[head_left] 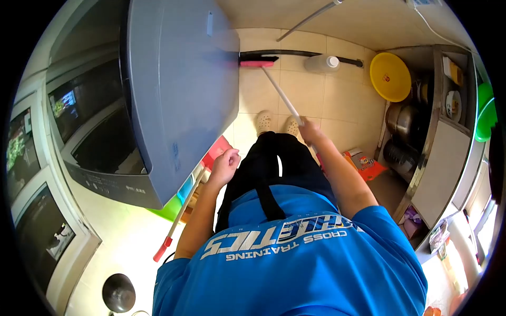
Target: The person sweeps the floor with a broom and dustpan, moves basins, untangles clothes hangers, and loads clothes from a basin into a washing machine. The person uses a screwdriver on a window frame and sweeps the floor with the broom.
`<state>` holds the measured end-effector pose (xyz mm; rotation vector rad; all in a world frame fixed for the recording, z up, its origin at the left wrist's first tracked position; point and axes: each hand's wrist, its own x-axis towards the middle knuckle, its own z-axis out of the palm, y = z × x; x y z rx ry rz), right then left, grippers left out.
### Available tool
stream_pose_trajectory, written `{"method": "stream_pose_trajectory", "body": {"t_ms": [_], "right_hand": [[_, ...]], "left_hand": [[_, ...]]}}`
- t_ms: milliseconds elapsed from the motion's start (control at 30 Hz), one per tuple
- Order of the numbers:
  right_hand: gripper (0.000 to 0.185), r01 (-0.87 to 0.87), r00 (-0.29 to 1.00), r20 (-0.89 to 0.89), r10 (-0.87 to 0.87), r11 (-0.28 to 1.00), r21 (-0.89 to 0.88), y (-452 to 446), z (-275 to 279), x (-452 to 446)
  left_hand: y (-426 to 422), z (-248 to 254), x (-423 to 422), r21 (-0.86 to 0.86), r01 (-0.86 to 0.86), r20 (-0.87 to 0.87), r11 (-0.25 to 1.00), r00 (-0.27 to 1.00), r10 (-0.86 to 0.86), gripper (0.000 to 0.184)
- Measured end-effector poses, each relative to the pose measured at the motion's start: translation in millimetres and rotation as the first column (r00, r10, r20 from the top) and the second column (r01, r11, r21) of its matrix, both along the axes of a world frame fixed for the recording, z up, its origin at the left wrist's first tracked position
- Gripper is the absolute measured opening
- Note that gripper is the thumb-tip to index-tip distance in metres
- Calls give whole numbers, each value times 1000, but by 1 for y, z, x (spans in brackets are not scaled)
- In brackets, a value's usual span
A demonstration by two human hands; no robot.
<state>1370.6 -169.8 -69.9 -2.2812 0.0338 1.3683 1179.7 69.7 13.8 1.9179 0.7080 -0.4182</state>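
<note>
My right hand (312, 131) is closed around the pale handle of a broom (282, 95). The broom's pink head with dark bristles touches a black pipe-like strip (295, 52) along the base of the wall. My left hand (225, 164) is curled closed in front of my left thigh, with nothing visible in it. Behind that hand show a red, pan-like piece (215, 151) and a long stick (182, 213) with a red end. Whether the two are joined is hidden.
A large grey appliance (182, 79) stands close on my left. Against the wall are a white plastic bottle (322, 63) and a leaning metal pole (308, 21). A yellow basin (390, 77) and shelves with pots (406, 120) stand on the right. A dark pot (118, 293) is at lower left.
</note>
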Motion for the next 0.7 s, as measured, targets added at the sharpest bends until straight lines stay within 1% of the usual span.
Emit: {"method": "stream_pose_trajectory", "body": {"t_ms": [33, 67, 100, 133, 167, 200, 233, 267, 300, 333, 367, 400, 433, 467, 533, 567, 600, 667, 700], "right_hand": [[40, -111, 986, 122, 112, 994, -17, -9, -19, -11], [39, -234, 944, 232, 235, 972, -31, -31, -24, -28], [41, -267, 949, 153, 274, 961, -65, -49, -15, -37], [42, -258, 961, 83, 262, 964, -59, -67, -7, -42], [42, -251, 968, 11, 252, 966, -54, -86, 1, -46], [44, -326, 944, 46, 326, 945, -21, -107, 6, -48], [45, -400, 914, 84, 398, 916, 12, -119, 13, -47], [45, -418, 906, 85, 415, 908, 17, -128, 19, -45], [44, -351, 934, -64, 350, 936, -5, -129, 43, -37], [43, -289, 938, -210, 274, 957, -40, -129, 58, -30], [43, -306, 931, -217, 292, 951, -36, -127, 62, -25], [44, -222, 954, -216, 210, 975, -32, -125, 62, -20], [44, -131, 970, -211, 122, 991, -28, -120, 60, -15], [44, -137, 969, -210, 128, 990, -25, -113, 54, -9], [45, -235, 971, -39, 235, 972, 2, -86, 43, 1], [45, -241, 970, -36, 242, 970, 7, -70, 37, 4], [43, -249, 968, -47, 248, 968, -21, -52, 32, 5], [42, -251, 967, -53, 249, 967, -42, -38, 25, -8], [41, -265, 964, -43, 263, 963, -53, -39, 20, -22]], "left_hand": [[-3, 5, -3, 16, -12, -7, 1000, 1000, 12, 21], [-6, 9, -7, 27, -25, -14, 999, 1000, 26, 20], [-7, 9, -14, 23, -29, -10, 999, 1000, 30, 20], [-6, 7, -23, 20, -35, -6, 999, 999, 35, 20], [-6, 0, -36, 62, -54, -68, 997, 996, 58, 22], [-6, -8, -53, 64, -72, -63, 995, 995, 77, 22], [-7, -14, -69, 27, -166, -86, 986, 982, 167, 23], [-9, -18, -87, -7, -258, -115, 966, 960, 255, 24], [-13, -7, -95, 26, -241, -140, 970, 960, 242, 27], [-16, -7, -109, 31, -259, -143, 965, 955, 261, 27], [-21, -9, -127, -14, -364, -230, 931, 908, 351, 28], [-26, -8, -141, -52, -462, -321, 885, 847, 423, 29], [-31, 5, -143, -22, -476, -373, 879, 820, 435, 30], [-35, 6, -153, -20, -481, -371, 876, 818, 440, 30], [-40, 6, -177, -17, -642, -532, 766, 655, 537, 29], [-39, 6, -188, -13, -675, -572, 738, 610, 548, 30], [-39, 7, -199, -9, -679, -569, 734, 607, 555, 30], [-30, 5, -220, -48, -755, -634, 653, 529, 564, 29], [-26, 5, -227, -44, -817, -640, 575, 465, 612, 30]]}}
